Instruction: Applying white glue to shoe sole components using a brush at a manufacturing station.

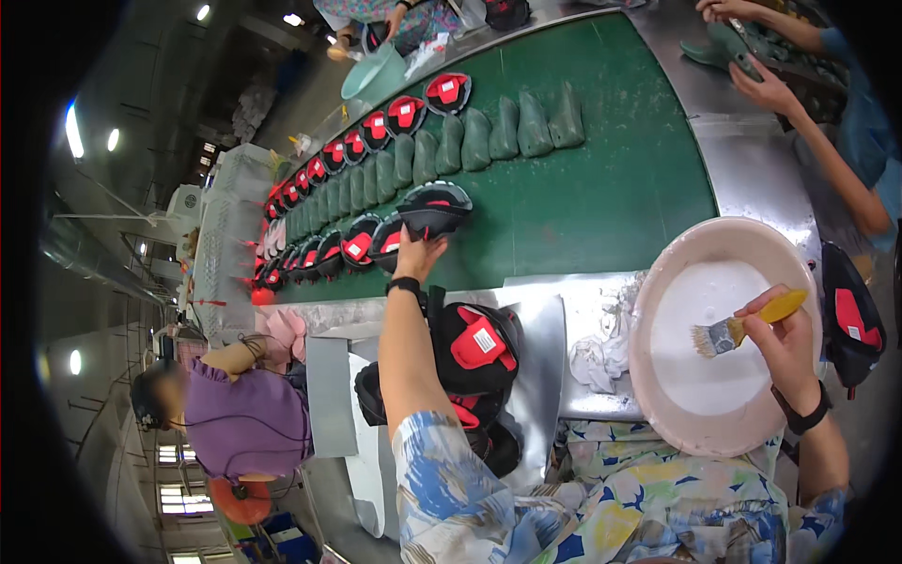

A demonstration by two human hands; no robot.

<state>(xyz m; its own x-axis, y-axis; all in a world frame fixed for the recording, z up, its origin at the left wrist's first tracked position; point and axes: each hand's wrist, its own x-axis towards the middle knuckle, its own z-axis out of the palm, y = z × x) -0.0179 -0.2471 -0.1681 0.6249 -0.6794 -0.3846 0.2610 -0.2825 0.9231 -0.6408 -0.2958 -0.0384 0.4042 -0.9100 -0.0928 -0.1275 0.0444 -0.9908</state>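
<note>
Pale pink plastic makes the wide round basin (pixel 658 282) at the person's right, and inside it lies a smooth white liquid that covers the bottom. The right hand (pixel 785 348) is over this basin, its fingers closed around the yellow handle of a flat brush (pixel 738 327), whose bristles point to the left, just above the white liquid; I cannot tell if they touch it. The left hand (pixel 416 254) is stretched forward onto the green conveyor belt (pixel 583 197), and its fingers are bent over the near edge of a black and red shoe upper (pixel 434 207), which rests on the belt at the end of a long row of similar pieces. A second row behind it has grey-green shoe lasts (pixel 507 130). Near the left forearm, on the metal table edge, there is a pile of black and red uppers (pixel 479 343). A crumpled white rag (pixel 601 355) lies between this pile and the basin. At the far end a light green bucket (pixel 371 75) stands tilted; what it holds is not visible
</note>
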